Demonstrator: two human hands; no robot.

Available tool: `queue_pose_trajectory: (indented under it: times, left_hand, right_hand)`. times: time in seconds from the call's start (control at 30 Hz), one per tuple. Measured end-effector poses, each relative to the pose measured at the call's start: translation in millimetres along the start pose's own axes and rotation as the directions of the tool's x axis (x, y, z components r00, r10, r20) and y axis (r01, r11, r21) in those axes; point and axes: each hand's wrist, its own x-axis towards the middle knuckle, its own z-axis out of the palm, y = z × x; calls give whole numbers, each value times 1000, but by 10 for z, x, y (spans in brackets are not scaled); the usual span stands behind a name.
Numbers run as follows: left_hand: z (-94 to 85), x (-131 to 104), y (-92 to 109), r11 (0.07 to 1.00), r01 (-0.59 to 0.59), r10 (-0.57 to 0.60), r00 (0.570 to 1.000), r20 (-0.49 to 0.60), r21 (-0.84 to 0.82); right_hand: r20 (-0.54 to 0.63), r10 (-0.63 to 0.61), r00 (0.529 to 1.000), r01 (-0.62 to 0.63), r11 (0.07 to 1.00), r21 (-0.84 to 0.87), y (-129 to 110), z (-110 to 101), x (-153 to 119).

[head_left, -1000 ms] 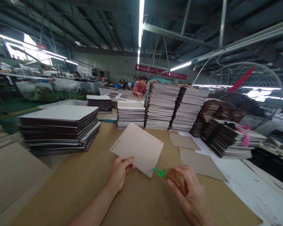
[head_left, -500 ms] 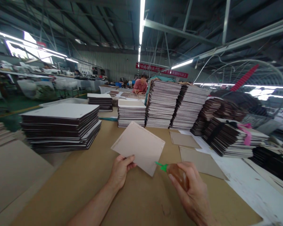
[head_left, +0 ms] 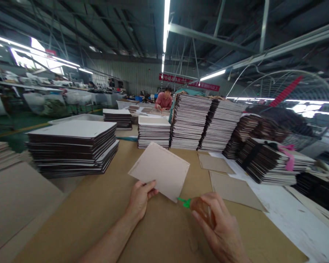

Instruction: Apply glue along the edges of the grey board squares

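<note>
Your right hand (head_left: 222, 224), wrapped round the bottle (head_left: 199, 209), moves its green tip (head_left: 185, 202) lower; your left hand (head_left: 139, 199) pinches the card (head_left: 161, 168).

**Green against tan**

The central card (head_left: 160, 170) is plain pinkish-beige, the bottle (head_left: 201, 211) amber-brown, its nozzle (head_left: 186, 202) bright green, the bench (head_left: 164, 233) mostly tan. At nine o'clock a stack (head_left: 71, 151) has white-and-dark-brown stripes; at three, a pink ribbon (head_left: 290, 161).

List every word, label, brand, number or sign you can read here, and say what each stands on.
"以上": apparently, at the right end of the red banner at the back; its other characters are too blurred to read.
Brown bottle: no lettering visible.
Held board: no lettering visible.
</note>
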Motion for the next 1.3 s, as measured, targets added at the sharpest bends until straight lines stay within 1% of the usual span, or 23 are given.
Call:
queue_pose_trajectory:
  times: [0.07,0.17,0.2,0.3,0.37,0.43,0.53,0.6,0.67,0.73,0.83,0.87,0.93,1.03,1.07,1.13,1.2,1.23,1.3]
  left_hand:
    - [6,4,-1,1000,-1,1,1000,-8,-10]
    - [18,12,-2,1000,-3,2,1000,-24,-25]
    - [21,13,-2,1000,-3,2,1000,-31,-30]
    - [23,10,-2,999,2,-4,999,-47,-40]
    - [19,7,-7,999,6,-8,999,-50,-47]
    - [15,9,-15,998,9,-12,999,-53,-55]
    - [16,11,-20,998,16,-19,998,-53,-62]
    - [21,6,-15,998,24,-26,999,-33,-64]
    - [27,-3,-5,998,29,-30,1000,-6,-63]
    - [28,-7,3,998,28,-27,1000,9,-62]
    - [25,2,1,998,23,-22,1000,4,-59]
    - [23,6,-1,998,21,-21,1000,3,-59]
    - [19,12,-6,998,20,-20,1000,4,-60]
    - [14,10,-6,998,22,-22,1000,7,-65]
    - [12,9,-5,997,23,-22,1000,5,-67]
    - [9,9,-3,997,22,-22,1000,0,-70]
    - [8,9,-1,997,21,-21,1000,-2,-73]
    - [9,8,0,997,22,-22,1000,-2,-75]
    - [13,1,5,997,25,-25,1000,-4,-77]
  right_hand:
    - [13,1,1000,-1,1000,6,2,25,-18]
    - [-60,-19,998,18,1000,-12,16,42,-28]
    - [-65,-25,998,24,1000,-14,20,40,-25]
    - [3,-5,1000,5,1000,22,19,19,-11]
    - [18,0,1000,-1,999,41,14,0,5]
    - [-18,-6,1000,7,999,37,23,-17,45]
    - [-122,6,993,-7,1000,-2,77,-39,167]
    - [-191,17,982,-22,999,-27,128,-47,261]
    - [-210,20,977,-31,998,-50,168,-47,319]
    - [-170,24,985,-34,998,-56,180,-34,317]
    - [-50,12,999,-14,999,-32,146,-5,243]
    - [-27,7,1000,-8,1000,-22,131,1,220]
    - [-49,-3,999,2,1000,-23,111,6,197]
    - [-148,-12,989,5,999,-51,105,7,197]
    - [-143,-6,990,-1,999,-47,103,10,192]
    - [-61,12,998,-13,1000,-15,91,23,164]
    - [18,-3,1000,3,1000,17,75,35,130]
    - [20,-18,1000,17,1000,25,69,37,121]
    - [-55,-28,998,29,999,17,72,32,129]
